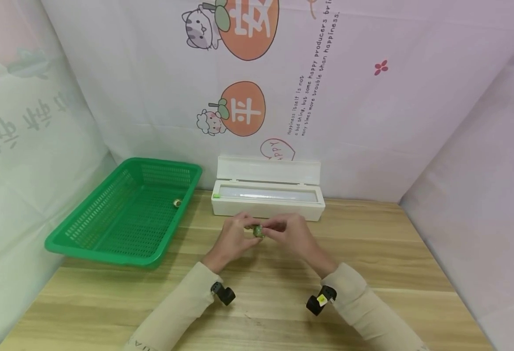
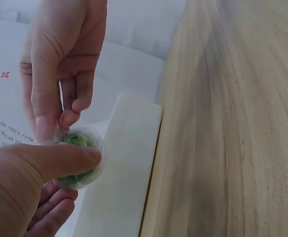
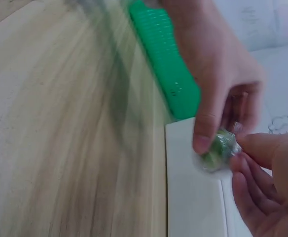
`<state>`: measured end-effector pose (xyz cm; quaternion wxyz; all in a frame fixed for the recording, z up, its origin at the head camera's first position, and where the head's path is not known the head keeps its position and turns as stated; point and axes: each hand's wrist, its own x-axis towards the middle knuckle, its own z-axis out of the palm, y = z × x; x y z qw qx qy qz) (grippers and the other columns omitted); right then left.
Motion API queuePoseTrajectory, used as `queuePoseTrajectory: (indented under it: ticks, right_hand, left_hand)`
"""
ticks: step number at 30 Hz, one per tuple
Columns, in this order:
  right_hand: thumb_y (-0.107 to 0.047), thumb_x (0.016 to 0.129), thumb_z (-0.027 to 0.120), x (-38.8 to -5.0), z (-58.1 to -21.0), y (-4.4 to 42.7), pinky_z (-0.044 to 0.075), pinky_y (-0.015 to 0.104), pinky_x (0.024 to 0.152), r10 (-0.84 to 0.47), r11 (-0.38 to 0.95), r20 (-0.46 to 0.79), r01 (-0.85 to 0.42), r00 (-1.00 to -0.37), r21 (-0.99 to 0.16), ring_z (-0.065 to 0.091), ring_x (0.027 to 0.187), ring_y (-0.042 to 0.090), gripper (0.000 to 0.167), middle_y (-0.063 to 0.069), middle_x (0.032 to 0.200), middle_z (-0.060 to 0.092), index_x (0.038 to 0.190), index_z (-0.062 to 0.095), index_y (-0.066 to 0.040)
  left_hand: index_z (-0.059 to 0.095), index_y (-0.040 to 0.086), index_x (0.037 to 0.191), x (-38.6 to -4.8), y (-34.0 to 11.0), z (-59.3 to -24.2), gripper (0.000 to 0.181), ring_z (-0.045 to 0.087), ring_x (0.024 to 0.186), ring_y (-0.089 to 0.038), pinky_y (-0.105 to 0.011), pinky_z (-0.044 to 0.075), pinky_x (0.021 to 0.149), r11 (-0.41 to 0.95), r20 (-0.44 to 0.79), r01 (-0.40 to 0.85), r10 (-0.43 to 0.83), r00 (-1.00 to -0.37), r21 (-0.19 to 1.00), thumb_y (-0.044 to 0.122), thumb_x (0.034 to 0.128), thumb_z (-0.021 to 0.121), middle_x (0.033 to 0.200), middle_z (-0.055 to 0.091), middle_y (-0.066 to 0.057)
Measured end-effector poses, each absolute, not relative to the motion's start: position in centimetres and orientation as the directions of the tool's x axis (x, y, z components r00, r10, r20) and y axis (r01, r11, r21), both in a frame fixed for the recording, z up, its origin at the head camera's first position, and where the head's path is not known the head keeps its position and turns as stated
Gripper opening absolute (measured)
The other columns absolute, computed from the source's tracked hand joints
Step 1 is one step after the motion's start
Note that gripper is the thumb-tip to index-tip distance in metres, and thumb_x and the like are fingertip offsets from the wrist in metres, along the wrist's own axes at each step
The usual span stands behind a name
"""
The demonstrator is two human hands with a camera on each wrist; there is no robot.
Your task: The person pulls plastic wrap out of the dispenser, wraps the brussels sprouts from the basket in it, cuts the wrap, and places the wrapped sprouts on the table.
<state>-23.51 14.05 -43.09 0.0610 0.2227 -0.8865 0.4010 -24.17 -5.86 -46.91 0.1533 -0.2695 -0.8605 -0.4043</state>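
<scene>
A small round green item, wrapped in clear plastic film, is held above the table in front of a white box. My left hand grips it between thumb and fingers; in the left wrist view the thumb lies across the wrapped green item. From the other side my right hand meets it, its fingertips pinching the clear plastic film at its edge, as the right wrist view shows. The film hides what exactly the green item is.
The white cling film box stands against the back wall with its lid raised. On the left, a green plastic basket holds one small pale round item. Beneath is a wooden table, with printed cloth hanging behind it.
</scene>
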Motion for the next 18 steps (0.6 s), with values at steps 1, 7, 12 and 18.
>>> queuePoseTrajectory:
  ticks: [1, 7, 12, 18]
  right_hand:
    - [-0.012, 0.090, 0.084, -23.5, -43.2, 13.9, 0.062, 0.018, 0.069, -0.356, 0.580, 0.321, -0.477, -0.878, -0.660, 0.074, 0.078, 0.010, 0.010, 0.006, 0.093, 0.081, 0.099, 0.083, -0.008]
    - [-0.004, 0.086, 0.086, -23.5, -43.5, 13.5, 0.063, 0.019, 0.068, -0.412, 0.589, 0.462, -0.617, -0.785, -0.522, 0.073, 0.076, 0.014, 0.011, 0.007, 0.089, 0.076, 0.096, 0.081, -0.003]
    - [-0.013, 0.084, 0.090, -23.7, -43.7, 14.1, 0.066, 0.028, 0.080, -0.450, 0.581, 0.421, -0.616, -0.788, -0.531, 0.074, 0.086, 0.015, 0.027, 0.005, 0.099, 0.076, 0.107, 0.080, -0.005]
    - [-0.033, 0.095, 0.080, -24.2, -44.5, 15.7, 0.065, 0.038, 0.092, -0.317, 0.562, 0.252, -0.396, -0.914, -0.726, 0.076, 0.103, 0.019, 0.034, 0.003, 0.116, 0.078, 0.120, 0.077, -0.010]
  left_hand:
    - [0.080, 0.004, 0.112, -24.2, -5.8, -46.8, 0.033, 0.074, 0.093, -0.028, -0.043, 0.066, 0.084, 0.528, 0.481, 0.589, 0.343, -0.807, 0.612, 0.005, 0.0803, 0.091, 0.100, 0.074, -0.010]
    - [0.080, 0.005, 0.110, -24.2, -5.5, -46.3, 0.031, 0.073, 0.092, -0.025, -0.043, 0.066, 0.082, 0.521, 0.484, 0.600, 0.357, -0.799, 0.607, 0.007, 0.0812, 0.091, 0.101, 0.076, -0.010]
    - [0.080, 0.005, 0.113, -24.2, -5.8, -46.6, 0.034, 0.074, 0.094, -0.023, -0.039, 0.066, 0.086, 0.514, 0.464, 0.577, 0.343, -0.816, 0.635, 0.009, 0.0809, 0.092, 0.102, 0.076, -0.009]
    - [0.079, 0.002, 0.112, -23.9, -6.1, -46.7, 0.034, 0.075, 0.097, -0.025, -0.040, 0.066, 0.090, 0.445, 0.431, 0.534, 0.317, -0.845, 0.719, 0.003, 0.0804, 0.091, 0.106, 0.076, -0.012]
